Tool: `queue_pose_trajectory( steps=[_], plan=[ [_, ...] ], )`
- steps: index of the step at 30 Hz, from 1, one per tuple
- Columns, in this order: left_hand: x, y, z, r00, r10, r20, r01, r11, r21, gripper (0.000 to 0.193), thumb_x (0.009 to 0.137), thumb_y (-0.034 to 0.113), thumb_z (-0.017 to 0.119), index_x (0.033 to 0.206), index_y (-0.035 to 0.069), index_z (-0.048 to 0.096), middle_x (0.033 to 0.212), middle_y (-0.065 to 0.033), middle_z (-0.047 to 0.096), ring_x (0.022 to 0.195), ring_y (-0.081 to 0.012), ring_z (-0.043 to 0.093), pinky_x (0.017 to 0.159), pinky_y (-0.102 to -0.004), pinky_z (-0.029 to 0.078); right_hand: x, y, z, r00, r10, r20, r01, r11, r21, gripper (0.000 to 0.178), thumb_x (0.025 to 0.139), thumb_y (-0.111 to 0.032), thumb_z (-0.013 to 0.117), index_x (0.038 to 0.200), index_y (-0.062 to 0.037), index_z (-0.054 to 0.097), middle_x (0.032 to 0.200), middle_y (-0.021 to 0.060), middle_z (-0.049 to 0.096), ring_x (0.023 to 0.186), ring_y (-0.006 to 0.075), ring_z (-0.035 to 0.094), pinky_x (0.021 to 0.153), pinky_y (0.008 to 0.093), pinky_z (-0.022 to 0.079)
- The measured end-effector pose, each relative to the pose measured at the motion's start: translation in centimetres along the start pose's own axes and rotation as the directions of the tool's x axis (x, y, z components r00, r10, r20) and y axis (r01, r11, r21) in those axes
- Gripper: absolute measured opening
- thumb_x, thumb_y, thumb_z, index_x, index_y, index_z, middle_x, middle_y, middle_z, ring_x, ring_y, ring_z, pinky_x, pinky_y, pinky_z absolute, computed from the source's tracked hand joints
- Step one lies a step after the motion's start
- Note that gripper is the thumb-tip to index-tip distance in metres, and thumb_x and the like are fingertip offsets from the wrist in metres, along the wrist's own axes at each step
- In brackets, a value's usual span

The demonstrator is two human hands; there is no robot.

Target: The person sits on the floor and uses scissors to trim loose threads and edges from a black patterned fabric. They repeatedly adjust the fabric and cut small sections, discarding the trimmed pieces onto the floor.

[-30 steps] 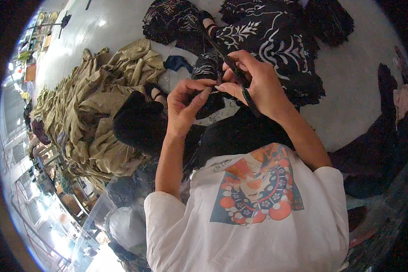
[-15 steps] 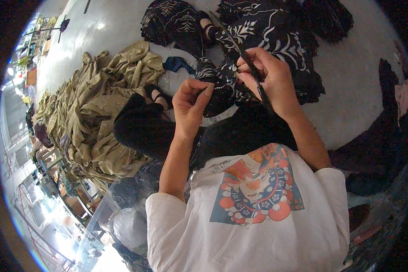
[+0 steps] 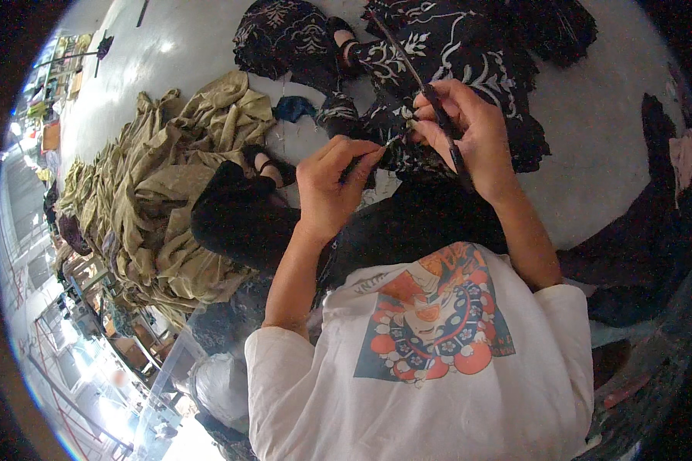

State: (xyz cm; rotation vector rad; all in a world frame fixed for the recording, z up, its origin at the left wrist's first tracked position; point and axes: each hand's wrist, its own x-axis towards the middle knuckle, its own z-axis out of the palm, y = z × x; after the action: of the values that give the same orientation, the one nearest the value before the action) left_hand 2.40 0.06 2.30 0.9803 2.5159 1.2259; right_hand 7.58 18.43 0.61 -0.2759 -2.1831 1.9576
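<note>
My right hand is closed around a pair of scissors with dark handles, its narrow blades pointing up and left. The same hand's fingertips also pinch the edge of a black fabric with white leafy embroidery. Close to them, my left hand pinches another bit of that edge between thumb and fingers. A short stretch of the dark edge runs between the two hands. The rest of the embroidered fabric spreads over the floor and around my feet.
A big heap of olive-green cloth lies to my left. A small dark blue scrap rests on the pale floor beside it. On the right are dark cloth and a pink piece. A white bag sits at lower left.
My left hand has moved right and closer to my right hand, and its fingertips now meet the fabric edge. The right hand has shifted slightly right, with the scissors still in it.
</note>
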Motion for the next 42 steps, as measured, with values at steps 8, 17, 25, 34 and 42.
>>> queue_pose_trajectory(
  steps=[8, 17, 25, 34, 42],
  plan=[
    [1.1, -1.2, 2.5, 0.989, -0.051, 0.139, 0.145, 0.516, -0.844, 0.018, 0.088, 0.020, 0.050, 0.079, 0.005, 0.050, 0.105, -0.0136, 0.056, 0.085, -0.0211, 0.059, 0.065, -0.0272, 0.046, 0.2, 0.3, -1.2, 0.992, 0.098, 0.079, -0.112, 0.975, 0.193, 0.026, 0.076, -0.001, 0.063, 0.099, 0.0000, 0.052, 0.085, 0.0058, 0.060, 0.077, 0.0087, 0.059, 0.068, 0.0223, 0.049],
    [1.9, -1.5, 3.3, 0.985, -0.029, 0.172, 0.168, 0.429, -0.888, 0.017, 0.090, 0.020, 0.048, 0.084, 0.004, 0.051, 0.113, -0.0156, 0.053, 0.096, -0.0229, 0.058, 0.070, -0.0288, 0.049, -2.9, -1.7, -4.7, 0.990, 0.088, 0.109, -0.071, 0.985, -0.156, 0.021, 0.079, -0.011, 0.061, 0.097, -0.0029, 0.053, 0.075, 0.0032, 0.056, 0.067, 0.0075, 0.055, 0.059, 0.0228, 0.045],
    [2.4, -1.4, 3.3, 0.997, -0.005, 0.083, 0.077, 0.430, -0.899, 0.015, 0.089, 0.016, 0.051, 0.081, 0.003, 0.051, 0.114, -0.0170, 0.053, 0.099, -0.0254, 0.055, 0.088, -0.0368, 0.041, -5.1, -2.6, -6.0, 0.821, 0.366, 0.437, -0.289, 0.928, -0.234, 0.033, 0.081, -0.038, 0.049, 0.086, -0.0060, 0.053, 0.051, -0.0016, 0.044, 0.044, 0.0086, 0.045, 0.044, 0.0218, 0.037],
    [2.0, -1.2, 4.0, 0.995, 0.024, 0.097, 0.078, 0.419, -0.905, 0.013, 0.088, 0.013, 0.051, 0.080, 0.003, 0.051, 0.122, -0.0169, 0.047, 0.104, -0.0246, 0.052, 0.090, -0.0366, 0.038, -4.9, -2.0, -4.8, 0.831, 0.344, 0.437, -0.277, 0.937, -0.212, 0.034, 0.084, -0.039, 0.047, 0.089, -0.0062, 0.052, 0.054, 0.0014, 0.048, 0.046, 0.0101, 0.048, 0.046, 0.0250, 0.040],
    [1.0, -1.0, 5.4, 0.988, 0.009, 0.154, 0.139, 0.378, -0.915, 0.012, 0.088, 0.013, 0.052, 0.080, 0.004, 0.052, 0.125, -0.0178, 0.044, 0.106, -0.0198, 0.048, 0.090, -0.0323, 0.036, -4.4, -0.4, -3.5, 0.842, 0.325, 0.430, -0.309, 0.945, -0.110, 0.047, 0.086, -0.046, 0.044, 0.105, -0.0032, 0.050, 0.069, 0.0107, 0.056, 0.063, 0.0233, 0.057, 0.059, 0.0334, 0.045]
  ],
)
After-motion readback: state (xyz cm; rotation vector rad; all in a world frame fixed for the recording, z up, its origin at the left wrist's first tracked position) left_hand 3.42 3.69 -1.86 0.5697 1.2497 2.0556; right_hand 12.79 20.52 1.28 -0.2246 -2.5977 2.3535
